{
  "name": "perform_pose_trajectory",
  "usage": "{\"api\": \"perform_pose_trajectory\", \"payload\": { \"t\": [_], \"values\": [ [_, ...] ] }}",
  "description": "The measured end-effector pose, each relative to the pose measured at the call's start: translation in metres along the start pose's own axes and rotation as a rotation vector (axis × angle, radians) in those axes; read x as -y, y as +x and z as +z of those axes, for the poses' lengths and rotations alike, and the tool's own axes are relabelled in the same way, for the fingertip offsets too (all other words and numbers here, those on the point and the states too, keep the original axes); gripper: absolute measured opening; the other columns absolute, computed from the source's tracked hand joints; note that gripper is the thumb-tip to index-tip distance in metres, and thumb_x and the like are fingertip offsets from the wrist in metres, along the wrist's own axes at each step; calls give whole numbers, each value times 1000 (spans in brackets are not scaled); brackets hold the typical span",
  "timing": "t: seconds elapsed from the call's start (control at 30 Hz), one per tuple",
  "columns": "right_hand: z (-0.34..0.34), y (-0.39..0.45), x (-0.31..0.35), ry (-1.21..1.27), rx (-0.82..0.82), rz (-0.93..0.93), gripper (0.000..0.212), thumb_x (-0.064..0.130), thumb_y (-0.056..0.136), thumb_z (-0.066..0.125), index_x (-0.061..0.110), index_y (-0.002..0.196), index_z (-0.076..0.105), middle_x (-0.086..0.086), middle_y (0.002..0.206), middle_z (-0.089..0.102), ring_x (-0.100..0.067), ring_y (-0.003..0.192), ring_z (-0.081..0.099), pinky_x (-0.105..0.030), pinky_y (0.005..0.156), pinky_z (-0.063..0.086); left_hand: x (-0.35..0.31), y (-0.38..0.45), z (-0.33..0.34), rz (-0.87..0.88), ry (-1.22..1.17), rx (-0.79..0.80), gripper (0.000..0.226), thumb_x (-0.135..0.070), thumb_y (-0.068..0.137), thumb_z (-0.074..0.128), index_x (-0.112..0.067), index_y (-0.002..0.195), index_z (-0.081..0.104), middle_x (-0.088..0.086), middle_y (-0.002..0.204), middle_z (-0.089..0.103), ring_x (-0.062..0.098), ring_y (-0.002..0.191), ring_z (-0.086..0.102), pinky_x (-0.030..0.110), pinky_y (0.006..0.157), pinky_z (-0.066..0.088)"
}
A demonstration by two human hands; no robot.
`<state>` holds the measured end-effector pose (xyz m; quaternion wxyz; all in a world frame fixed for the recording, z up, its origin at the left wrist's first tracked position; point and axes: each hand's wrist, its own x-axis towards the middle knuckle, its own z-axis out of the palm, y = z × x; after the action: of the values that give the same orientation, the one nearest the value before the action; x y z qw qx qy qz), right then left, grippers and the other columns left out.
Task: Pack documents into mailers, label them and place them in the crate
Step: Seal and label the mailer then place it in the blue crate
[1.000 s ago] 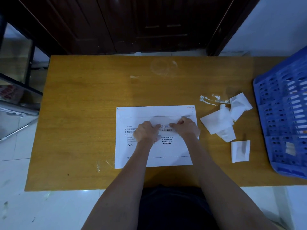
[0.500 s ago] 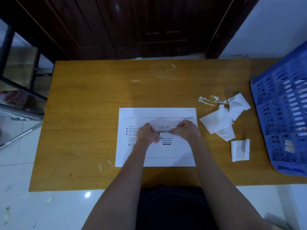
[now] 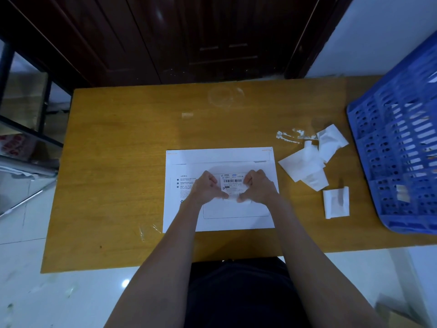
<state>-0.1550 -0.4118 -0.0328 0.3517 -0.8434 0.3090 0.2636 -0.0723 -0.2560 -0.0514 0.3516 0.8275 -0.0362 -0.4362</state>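
Mailer (image 3: 220, 214): laid flat on table (image 3: 118, 162), near edge | label (image 3: 232, 184) pinched against mailer by curled fingers of left hand (image 3: 207, 189) and right hand (image 3: 259, 188) | backing scraps (image 3: 305, 168) beside | blue crate (image 3: 397, 162) far right.

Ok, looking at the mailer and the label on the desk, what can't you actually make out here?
All in the head view:
- The small print on the label: too small to read.
- The label's side edges: covered by the left hand and the right hand.
- What is in the mailer: hidden, it is opaque.
- What is in the blue crate: cut off by the right edge.
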Motion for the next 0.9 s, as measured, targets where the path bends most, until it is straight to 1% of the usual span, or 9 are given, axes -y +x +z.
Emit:
{"api": "perform_pose_trajectory", "payload": {
  "t": [0.1,0.23,0.37,0.5,0.6,0.67,0.73,0.8,0.9],
  "values": [
    [5,-3,1,-85,-16,-23,58,26,56,88,19,99,51,-3,113,41,-23,99,53,-40,93,48,3,-3,2,58,-10,35,58,-9,57,89,-15,90,42,9,81,66,23,80,61,37,75,47],
    [10,-8,2,-147,-58,-50,59,28,58,87,19,104,50,-4,119,38,-23,108,45,-36,95,42,6,-8,7,108,30,54,59,-4,62,85,-11,99,40,1,70,54,19,68,51,33,67,43],
    [14,-11,0,-190,-82,-82,59,29,61,85,18,108,51,-5,121,37,-23,114,40,-33,98,40,9,-9,14,182,121,55,58,1,63,79,-20,102,41,-3,68,40,13,61,41,29,61,37],
    [15,-16,-3,-194,-75,-109,45,29,64,83,22,102,59,-4,120,39,-21,116,38,-31,98,39,13,-5,17,217,145,77,64,3,61,78,-31,110,51,-1,73,40,12,60,40,25,58,35],
    [17,-19,-5,-172,-52,-107,28,29,69,81,24,92,67,-4,117,43,-22,115,40,-31,97,40,13,-3,17,217,150,84,69,3,60,79,-28,117,54,-1,73,39,12,60,39,25,57,33],
    [20,-21,-7,-153,-44,-93,23,29,71,80,22,90,70,-4,116,46,-22,114,41,-31,97,41,13,-3,18,219,150,83,71,4,59,80,-26,118,54,0,74,39,12,60,39,25,57,34],
    [20,-22,-7,-157,-30,-99,21,29,72,79,21,89,70,-4,114,49,-23,112,41,-34,98,43,14,-2,19,216,142,85,72,4,59,80,-24,120,53,1,76,39,13,61,39,26,58,35],
    [19,-24,-6,-162,11,-120,18,27,72,79,20,84,66,-3,108,55,-23,105,47,-36,95,46,14,-2,20,207,134,90,71,2,60,79,-24,120,52,1,77,40,14,62,40,27,58,35],
    [19,-27,-6,-55,91,-92,23,13,68,79,16,77,58,0,88,62,-21,82,57,-33,81,49,11,-4,21,196,51,96,53,-5,71,73,-21,118,56,1,72,41,13,62,39,26,59,32]
  ]
}}
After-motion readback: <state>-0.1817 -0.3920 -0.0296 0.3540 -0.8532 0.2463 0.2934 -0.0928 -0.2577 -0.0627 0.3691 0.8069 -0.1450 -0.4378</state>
